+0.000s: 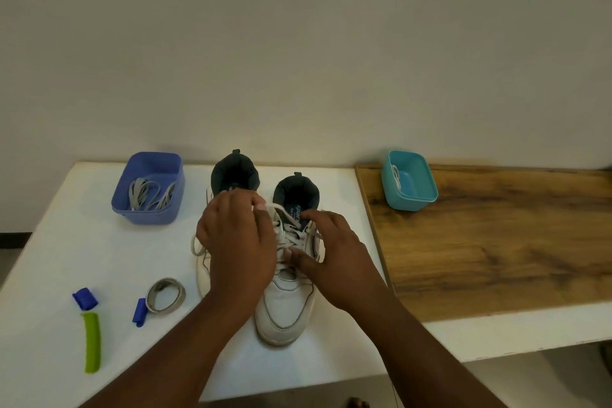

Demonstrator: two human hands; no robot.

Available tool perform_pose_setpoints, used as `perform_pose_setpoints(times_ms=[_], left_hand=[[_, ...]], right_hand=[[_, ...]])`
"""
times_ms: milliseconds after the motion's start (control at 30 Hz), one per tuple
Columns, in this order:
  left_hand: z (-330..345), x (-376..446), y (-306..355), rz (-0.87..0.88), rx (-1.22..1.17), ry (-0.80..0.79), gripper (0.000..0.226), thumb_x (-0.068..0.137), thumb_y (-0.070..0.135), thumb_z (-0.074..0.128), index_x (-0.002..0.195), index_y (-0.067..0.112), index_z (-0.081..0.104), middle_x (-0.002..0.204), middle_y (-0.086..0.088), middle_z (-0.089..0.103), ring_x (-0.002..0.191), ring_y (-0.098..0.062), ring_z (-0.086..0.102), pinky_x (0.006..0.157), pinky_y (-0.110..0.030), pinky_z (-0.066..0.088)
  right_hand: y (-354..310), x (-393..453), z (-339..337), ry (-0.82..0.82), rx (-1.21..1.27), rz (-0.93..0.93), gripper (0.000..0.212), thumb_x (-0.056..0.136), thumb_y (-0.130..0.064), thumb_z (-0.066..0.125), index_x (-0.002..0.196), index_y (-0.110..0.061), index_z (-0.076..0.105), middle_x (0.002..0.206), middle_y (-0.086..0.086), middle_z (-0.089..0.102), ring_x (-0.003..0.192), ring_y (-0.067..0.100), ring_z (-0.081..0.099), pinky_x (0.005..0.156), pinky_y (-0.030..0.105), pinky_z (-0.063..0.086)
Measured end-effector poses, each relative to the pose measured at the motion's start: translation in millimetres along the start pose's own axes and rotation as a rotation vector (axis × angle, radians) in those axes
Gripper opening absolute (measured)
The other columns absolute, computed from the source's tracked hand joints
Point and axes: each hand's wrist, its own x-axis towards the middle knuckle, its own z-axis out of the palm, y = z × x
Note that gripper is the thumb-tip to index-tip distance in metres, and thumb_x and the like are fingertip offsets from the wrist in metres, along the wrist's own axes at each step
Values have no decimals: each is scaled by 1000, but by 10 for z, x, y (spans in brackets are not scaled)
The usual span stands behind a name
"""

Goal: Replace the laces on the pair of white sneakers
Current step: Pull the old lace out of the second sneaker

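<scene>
in the head view, a plain pale wall stood behind a white surface, with a brown wood-grain board lying on its right part. two white leather sneakers with dark collars stood side by side near the middle, toes toward the person: the left sneaker mostly hidden under the arm, the right sneaker in plain sight.

the left hand was curled, pinching a loop of the white lace near the top of the right sneaker. the right hand lay over the sneaker's outer side, thumb pressing on the crossed lacing; its fingers looked bent around the upper, though how firmly i could not tell.

as a judgement, the task was early: both sneakers seemed to carry white laces, and the right one's looked only loosened at the top. a loop of lace also hung beside the left sneaker. unlacing, then threading the new laces, appeared to remain for both.

counted: two sneakers; two tubs, one blue-violet plastic tub at back left holding grey flat laces, their number unclear in the tangle, and one teal plastic tub on the board holding something pale; one coiled grey band; two small blue clips; one green curved stick.
</scene>
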Motion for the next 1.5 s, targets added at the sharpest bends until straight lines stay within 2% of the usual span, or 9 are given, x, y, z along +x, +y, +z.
perform_pose_setpoints(times_ms=[133, 200, 267, 433, 633, 800, 1133, 1367, 1500], left_hand=[[87, -74, -21, 235, 266, -230, 40, 90, 42, 48, 127, 37, 59, 153, 1, 40, 152, -29, 15, 120, -57, 7], [111, -58, -50, 242, 290, -285, 30, 92, 50, 55, 118, 39, 67, 152, 3, 43, 152, -29, 13, 121, -58, 2], [123, -31, -84, 218, 256, -296, 21, 93, 47, 61, 108, 38, 71, 144, 6, 52, 151, -27, 17, 120, -59, 3], [153, -29, -90, 293, 291, -274, 46, 100, 42, 35, 140, 33, 53, 150, 6, 49, 152, -26, 21, 119, -63, 9], [127, 16, -98, 271, 350, -236, 36, 95, 28, 63, 130, 36, 63, 119, 7, 65, 138, -28, 40, 116, -60, 16], [102, 30, -107, 287, 336, -228, 34, 83, 23, 77, 113, 37, 71, 110, 11, 67, 129, -23, 45, 114, -54, 20], [-175, 182, -112, 25, 224, 75, 42, 87, -4, 63, 120, 21, 65, 106, -9, 63, 99, -32, 59, 83, -48, 38], [64, 20, -103, 285, 360, -215, 26, 96, 45, 56, 119, 43, 66, 150, 0, 44, 151, -31, 19, 119, -59, 10], [67, 41, -109, 246, 248, -187, 9, 90, 41, 67, 95, 37, 73, 137, 4, 57, 149, -30, 25, 118, -59, 10]], right_hand=[[29, -3, 9, -8, 40, -4, 72, 84, -53, 72, 146, -41, 39, 148, -8, 44, 126, 15, 52, 103, 41, 51], [24, -4, 0, -14, 50, -1, 73, 83, -50, 74, 148, -39, 41, 148, -7, 44, 127, 15, 51, 104, 40, 50], [11, -5, -9, -22, 48, -8, 74, 84, -50, 76, 148, -37, 41, 149, -6, 44, 127, 15, 51, 105, 37, 50], [12, -5, -16, -28, 49, -15, 77, 82, -51, 78, 148, -36, 41, 149, -6, 43, 127, 14, 50, 104, 31, 48], [13, -3, -7, -66, 75, -37, 76, 83, -50, 79, 148, -40, 40, 149, -10, 42, 128, 9, 48, 96, 11, 36], [7, 2, 46, -34, 4, -39, 77, 81, -66, 71, 147, -45, 36, 149, -15, 44, 128, 11, 51, 106, 35, 48], [4, -16, 23, 26, -55, -14, 72, 81, -68, 71, 140, -46, 37, 146, -16, 45, 121, 10, 53, 101, 34, 50], [29, 6, 74, 11, 15, -24, 72, 82, -59, 74, 142, -41, 38, 142, -13, 46, 117, 9, 54, 98, 32, 51], [37, -1, 63, -4, 2, -26, 75, 82, -60, 73, 144, -41, 36, 145, -13, 44, 119, 10, 53, 99, 31, 50]])
